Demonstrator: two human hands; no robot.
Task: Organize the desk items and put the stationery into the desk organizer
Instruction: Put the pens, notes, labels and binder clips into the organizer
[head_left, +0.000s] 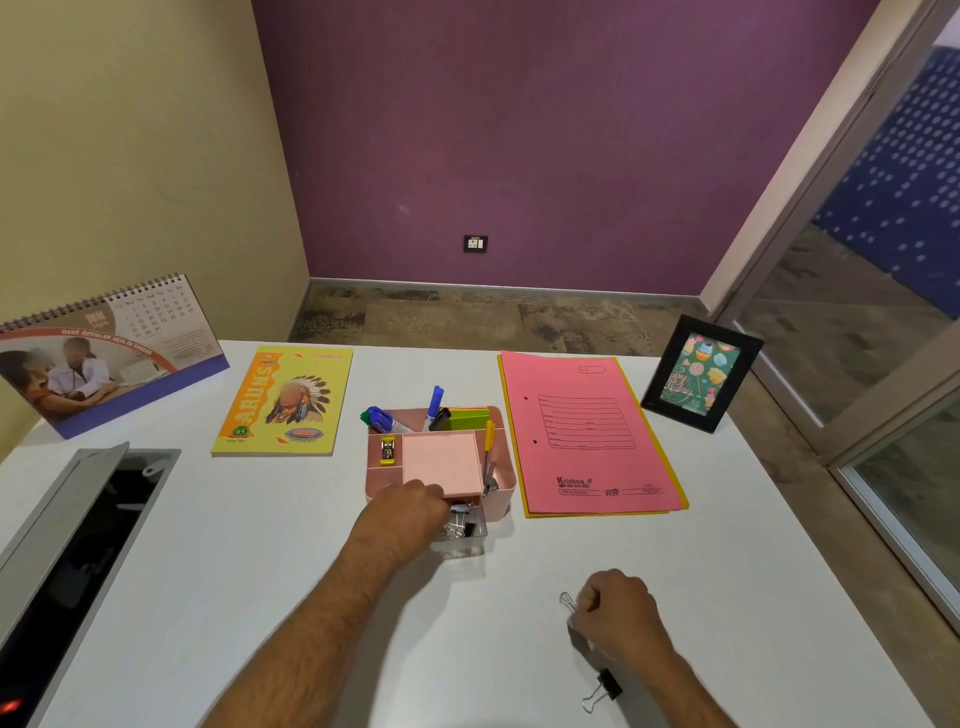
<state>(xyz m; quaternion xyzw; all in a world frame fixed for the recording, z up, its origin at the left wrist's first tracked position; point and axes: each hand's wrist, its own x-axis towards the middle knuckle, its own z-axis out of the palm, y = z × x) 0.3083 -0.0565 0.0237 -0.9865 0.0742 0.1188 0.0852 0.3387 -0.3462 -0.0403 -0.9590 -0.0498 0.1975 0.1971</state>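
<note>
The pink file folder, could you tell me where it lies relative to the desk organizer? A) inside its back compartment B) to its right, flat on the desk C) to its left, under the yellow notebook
B: the pink file folder lies flat on the desk right of the desk organizer.

The right hand (618, 610) covers all but a wire loop of its binder clip (568, 601), the left hand (410, 506) hides the organizer (501, 470) front, and the calendar (104, 353) runs off-frame.

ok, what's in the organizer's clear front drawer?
Binder clips, black with silver handles, lie in the clear drawer of the pink organizer. The left hand covers its left part, so the count is unclear.
</note>
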